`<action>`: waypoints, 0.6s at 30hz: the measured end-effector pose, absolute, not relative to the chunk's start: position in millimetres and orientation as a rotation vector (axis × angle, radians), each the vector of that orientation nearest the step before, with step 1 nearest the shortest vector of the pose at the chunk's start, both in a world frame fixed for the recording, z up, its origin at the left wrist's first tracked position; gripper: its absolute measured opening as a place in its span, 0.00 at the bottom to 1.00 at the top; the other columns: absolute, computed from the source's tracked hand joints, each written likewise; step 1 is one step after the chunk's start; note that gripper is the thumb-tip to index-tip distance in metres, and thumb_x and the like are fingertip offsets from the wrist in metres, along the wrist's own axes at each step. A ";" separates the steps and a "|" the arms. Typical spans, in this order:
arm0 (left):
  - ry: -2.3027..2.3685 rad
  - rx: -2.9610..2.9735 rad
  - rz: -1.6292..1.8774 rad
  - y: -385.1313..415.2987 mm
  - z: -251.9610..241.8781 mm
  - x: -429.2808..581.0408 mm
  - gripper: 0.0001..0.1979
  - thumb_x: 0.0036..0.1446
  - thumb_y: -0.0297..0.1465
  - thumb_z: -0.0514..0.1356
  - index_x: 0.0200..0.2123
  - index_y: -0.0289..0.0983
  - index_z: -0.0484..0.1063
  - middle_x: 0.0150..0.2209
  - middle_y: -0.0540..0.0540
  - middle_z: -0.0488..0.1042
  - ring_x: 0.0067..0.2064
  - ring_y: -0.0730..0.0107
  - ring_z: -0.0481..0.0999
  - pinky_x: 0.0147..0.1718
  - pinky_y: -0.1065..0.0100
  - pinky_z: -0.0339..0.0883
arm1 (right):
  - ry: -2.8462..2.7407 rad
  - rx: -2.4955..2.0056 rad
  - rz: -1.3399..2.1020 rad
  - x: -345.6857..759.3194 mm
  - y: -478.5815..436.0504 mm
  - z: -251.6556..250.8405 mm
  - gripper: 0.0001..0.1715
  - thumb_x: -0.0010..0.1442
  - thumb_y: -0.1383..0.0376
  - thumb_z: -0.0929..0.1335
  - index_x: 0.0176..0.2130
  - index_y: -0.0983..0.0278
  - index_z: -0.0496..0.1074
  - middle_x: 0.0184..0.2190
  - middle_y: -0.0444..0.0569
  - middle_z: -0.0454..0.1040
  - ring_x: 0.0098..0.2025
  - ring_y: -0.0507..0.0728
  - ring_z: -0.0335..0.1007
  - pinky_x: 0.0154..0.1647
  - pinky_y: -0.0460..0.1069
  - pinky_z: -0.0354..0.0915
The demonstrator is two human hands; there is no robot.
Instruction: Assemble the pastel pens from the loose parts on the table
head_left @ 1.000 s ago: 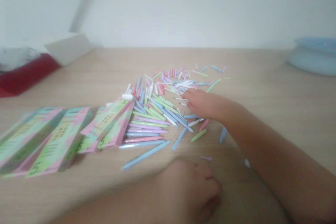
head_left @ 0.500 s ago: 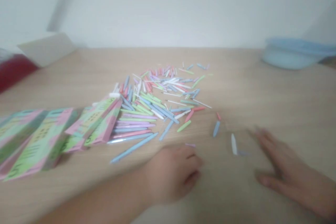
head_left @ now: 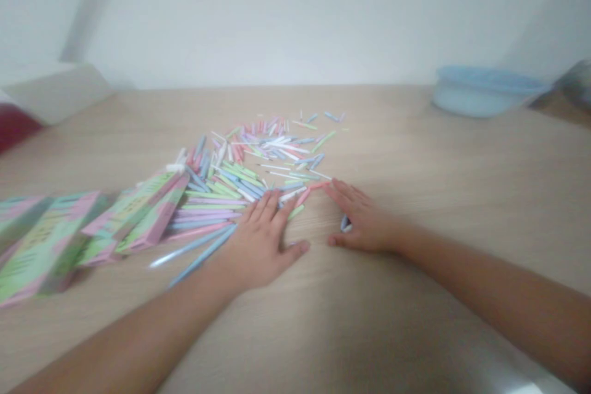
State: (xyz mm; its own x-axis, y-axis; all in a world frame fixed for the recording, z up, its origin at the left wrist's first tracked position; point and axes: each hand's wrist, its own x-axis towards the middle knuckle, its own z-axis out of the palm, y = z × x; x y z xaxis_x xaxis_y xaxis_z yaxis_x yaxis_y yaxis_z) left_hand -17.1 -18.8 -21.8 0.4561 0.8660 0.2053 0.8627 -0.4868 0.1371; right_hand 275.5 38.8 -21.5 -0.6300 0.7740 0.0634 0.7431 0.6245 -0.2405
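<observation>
Pastel sticks (head_left: 221, 181) lie heaped left of centre on the counter (head_left: 415, 154); the empty left hand (head_left: 261, 243), spread wide, touches their near edge; the open right hand (head_left: 367, 221) sits just beside a short blue stick (head_left: 344, 223).

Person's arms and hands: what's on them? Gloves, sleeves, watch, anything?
Nothing seen. The left hand and right hand are ungloved. The left forearm and right forearm are bare to the frame edge: no sleeves, watch, bands, cables or markings. Too blurred to rule out small rings.
</observation>
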 end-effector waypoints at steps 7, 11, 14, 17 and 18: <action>1.728 2.629 0.313 21.5 -25.4 -27.5 0.46 0.66 0.61 0.48 0.74 0.35 0.53 0.76 0.32 0.48 0.76 0.40 0.49 0.71 0.42 0.48 | -2.646 -0.942 0.359 226.9 102.5 -21.0 0.60 0.58 0.41 0.73 0.73 0.70 0.54 0.74 0.70 0.52 0.77 0.70 0.46 0.75 0.64 0.45; 1.760 2.627 0.321 39.8 -25.1 -32.0 0.44 0.68 0.59 0.48 0.74 0.34 0.53 0.75 0.34 0.51 0.76 0.44 0.50 0.72 0.45 0.47 | -2.604 -0.856 0.426 210.4 129.8 -19.8 0.46 0.64 0.45 0.70 0.69 0.70 0.62 0.69 0.67 0.64 0.72 0.65 0.59 0.72 0.59 0.52; 1.752 2.639 0.339 47.8 -23.4 -35.5 0.39 0.70 0.55 0.48 0.73 0.35 0.56 0.74 0.36 0.55 0.75 0.48 0.52 0.72 0.48 0.47 | -2.543 -0.920 0.434 199.1 146.6 -16.2 0.37 0.69 0.48 0.66 0.65 0.70 0.67 0.65 0.65 0.70 0.67 0.65 0.65 0.69 0.58 0.56; 1.760 2.625 0.400 51.3 -20.7 -39.4 0.34 0.71 0.51 0.50 0.71 0.36 0.60 0.73 0.38 0.60 0.74 0.50 0.56 0.71 0.49 0.51 | -2.412 -1.028 0.442 190.0 156.8 -11.9 0.30 0.73 0.50 0.61 0.60 0.68 0.71 0.61 0.62 0.75 0.63 0.64 0.70 0.65 0.57 0.61; 1.755 2.620 0.425 51.7 -19.9 -40.4 0.33 0.71 0.50 0.50 0.71 0.37 0.61 0.72 0.38 0.61 0.74 0.50 0.57 0.71 0.49 0.52 | -2.361 -1.065 0.456 188.5 157.8 -10.7 0.29 0.74 0.50 0.59 0.58 0.67 0.73 0.58 0.61 0.76 0.59 0.64 0.73 0.62 0.56 0.65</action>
State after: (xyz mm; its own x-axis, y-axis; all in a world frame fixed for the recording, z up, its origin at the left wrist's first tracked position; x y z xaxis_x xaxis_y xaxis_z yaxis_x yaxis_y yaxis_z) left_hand -40.4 51.7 -19.9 0.3562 0.9024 0.2423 0.9134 -0.3910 0.1135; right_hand 188.5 157.8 -10.7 -0.5648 0.7655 0.3082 0.5957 0.6366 -0.4898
